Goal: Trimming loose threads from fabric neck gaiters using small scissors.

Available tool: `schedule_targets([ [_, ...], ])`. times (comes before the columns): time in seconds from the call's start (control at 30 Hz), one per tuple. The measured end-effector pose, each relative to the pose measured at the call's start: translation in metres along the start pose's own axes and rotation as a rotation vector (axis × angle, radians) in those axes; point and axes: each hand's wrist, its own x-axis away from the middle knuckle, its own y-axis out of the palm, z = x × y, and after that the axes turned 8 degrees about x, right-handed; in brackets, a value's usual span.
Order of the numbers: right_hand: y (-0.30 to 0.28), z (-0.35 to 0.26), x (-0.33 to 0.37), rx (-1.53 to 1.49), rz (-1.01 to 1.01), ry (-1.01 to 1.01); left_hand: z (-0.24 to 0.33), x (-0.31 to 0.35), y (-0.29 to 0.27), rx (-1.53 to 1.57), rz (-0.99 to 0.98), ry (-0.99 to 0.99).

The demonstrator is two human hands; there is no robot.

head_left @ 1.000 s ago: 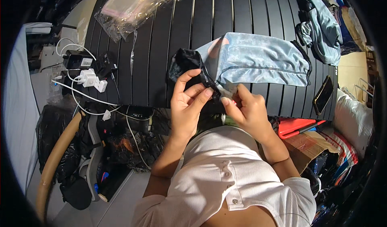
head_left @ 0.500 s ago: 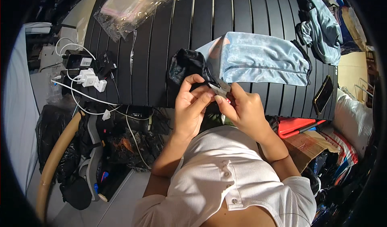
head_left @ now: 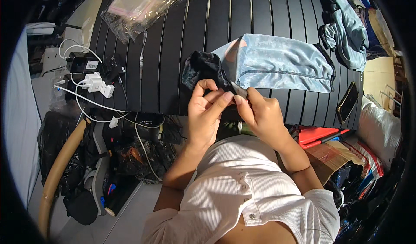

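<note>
A light blue mottled garment (head_left: 281, 62) lies lengthwise on the black slatted table, a dark seam running along it. Its left end is turned back to a crumpled black part (head_left: 201, 68). My left hand (head_left: 208, 107) pinches the edge of this black part between thumb and fingers. Close beside it, my right hand (head_left: 260, 109) is closed around small metal-bladed snips (head_left: 240, 90). Their grey blade lies against the garment's edge, and the handle is hidden in my fingers. Both thumbs almost meet at that edge.
Clear plastic bags (head_left: 141, 6) lie at the far left. Chargers and white cables (head_left: 93, 83) are at the table's left edge. Another light blue garment (head_left: 349, 38) rests at the far right, with a phone (head_left: 347, 102) nearer me. A red object (head_left: 314, 136) sits below the table's right edge.
The pale lower blade and red part of the snips, visible before between my hands, no longer show. My right thumb has shifted slightly up and left. The garment has hardly moved.
</note>
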Motion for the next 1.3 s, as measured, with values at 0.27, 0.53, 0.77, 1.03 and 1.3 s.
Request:
schedule_targets([
  [0.27,-0.017,0.016,0.003,-0.244,0.032,0.254,0.005,0.002,0.004,0.002,-0.013,0.036],
  [0.53,-0.014,0.015,0.012,-0.148,-0.023,0.147,0.008,0.002,0.007,-0.124,-0.013,0.091],
  [0.77,-0.006,0.026,0.008,-0.318,0.04,0.217,0.02,-0.016,0.006,-0.364,-0.014,0.324],
  [1.03,0.002,0.034,0.005,-0.391,0.043,0.202,0.033,-0.037,-0.021,-0.308,0.108,0.053],
  [1.3,0.005,0.031,0.005,-0.39,-0.074,0.262,0.036,-0.032,-0.013,-0.326,0.02,0.059],
])
